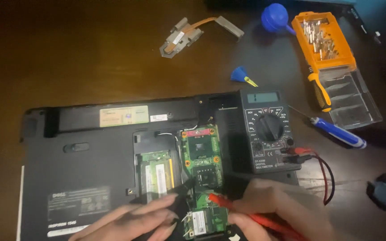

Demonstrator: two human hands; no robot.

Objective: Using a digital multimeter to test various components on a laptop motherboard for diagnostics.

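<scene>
1. Head view: my left hand (132, 218) grips the black probe (185, 186), its tip on the green circuit board (202, 154) inside the open laptop (90, 151).
2. My right hand (278, 207) grasps the red probe (242, 210), tip touching the board's near part.
3. The multimeter (269, 131) rests on the laptop's right edge; an orange bit case (322, 38) lies far right.

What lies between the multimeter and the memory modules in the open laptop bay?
In the head view, the green circuit board with its dark chips lies between the multimeter and the memory modules.
</scene>
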